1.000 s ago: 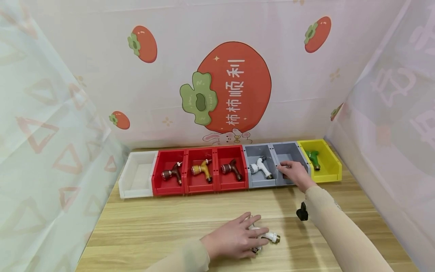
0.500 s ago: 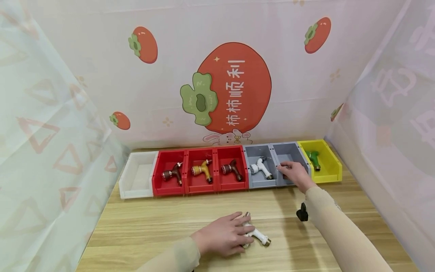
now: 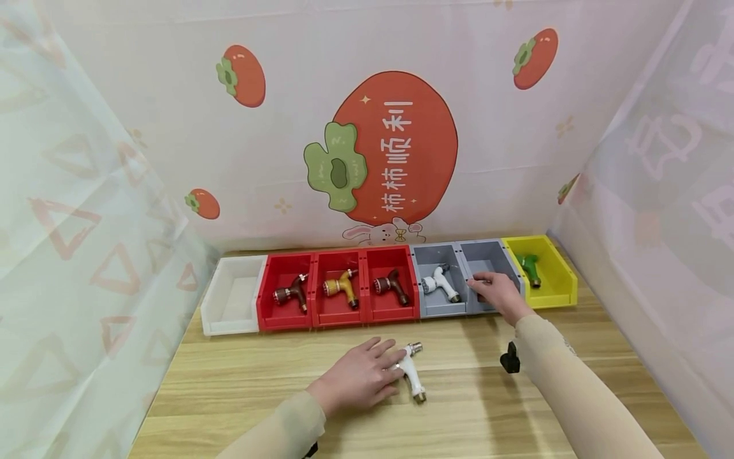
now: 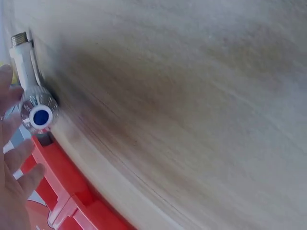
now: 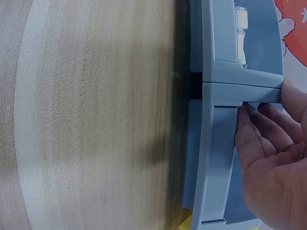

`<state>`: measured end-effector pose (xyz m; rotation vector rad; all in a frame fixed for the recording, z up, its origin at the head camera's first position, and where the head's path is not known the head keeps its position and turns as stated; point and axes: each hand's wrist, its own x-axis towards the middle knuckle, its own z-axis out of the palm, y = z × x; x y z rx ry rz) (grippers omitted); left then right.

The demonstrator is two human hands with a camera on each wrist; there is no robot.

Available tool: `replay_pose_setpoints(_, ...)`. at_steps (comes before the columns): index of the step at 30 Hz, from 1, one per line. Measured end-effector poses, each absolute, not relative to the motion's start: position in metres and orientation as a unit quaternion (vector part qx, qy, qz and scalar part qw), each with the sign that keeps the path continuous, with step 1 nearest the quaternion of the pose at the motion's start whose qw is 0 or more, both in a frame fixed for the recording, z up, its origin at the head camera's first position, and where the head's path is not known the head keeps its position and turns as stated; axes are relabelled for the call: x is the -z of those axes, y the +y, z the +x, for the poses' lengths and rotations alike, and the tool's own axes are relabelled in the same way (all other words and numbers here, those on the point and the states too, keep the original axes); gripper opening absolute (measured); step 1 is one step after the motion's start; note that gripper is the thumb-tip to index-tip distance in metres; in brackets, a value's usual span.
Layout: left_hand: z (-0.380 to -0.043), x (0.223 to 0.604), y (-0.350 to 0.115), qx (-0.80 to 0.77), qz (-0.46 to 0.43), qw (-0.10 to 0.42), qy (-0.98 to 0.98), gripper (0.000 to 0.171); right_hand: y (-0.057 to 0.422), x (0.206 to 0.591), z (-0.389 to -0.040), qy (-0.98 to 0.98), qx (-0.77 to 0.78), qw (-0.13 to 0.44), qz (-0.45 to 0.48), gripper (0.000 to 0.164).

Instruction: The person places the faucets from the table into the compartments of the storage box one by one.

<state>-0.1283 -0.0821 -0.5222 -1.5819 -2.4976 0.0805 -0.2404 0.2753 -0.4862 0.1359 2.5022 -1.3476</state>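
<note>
A white tap (image 3: 411, 373) with metal ends lies on the wooden table, in front of the bins. My left hand (image 3: 362, 376) is at its left side, its spread fingers reaching over the handle end. In the left wrist view the tap's round handle (image 4: 40, 114) shows a blue centre beside the fingers. My right hand (image 3: 500, 293) pinches the side wall of the right grey bin (image 3: 484, 252), where it adjoins the left grey bin (image 3: 437, 255); in the right wrist view, the thumb and fingers (image 5: 252, 136) lie on opposite sides of that wall.
The row runs from a white bin (image 3: 232, 299) through three red bins, each with a tap, to the yellow bin (image 3: 553, 280) holding a green tap (image 3: 529, 269). Another white tap (image 3: 440, 284) lies in the left grey bin. A patterned cloth (image 3: 275, 140) stands behind.
The white tap on the table has moved left and slightly away with my left hand, turning so that its ends point more fore and aft. My right hand has stayed at the grey bin.
</note>
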Motion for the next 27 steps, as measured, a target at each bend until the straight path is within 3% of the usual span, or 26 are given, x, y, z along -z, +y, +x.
replay_pose_setpoints(12,-0.114,0.531,-0.051,-0.012,-0.480,0.065,-0.875,0.074,0.274,0.485,-0.241,0.869,0.468,0.151,0.052,0.063)
replay_pose_setpoints(27,-0.104,0.544,-0.045,-0.010,-0.453,0.089,-0.887,0.048,0.274,0.486,-0.241,0.869,0.470,0.150,0.049,0.063)
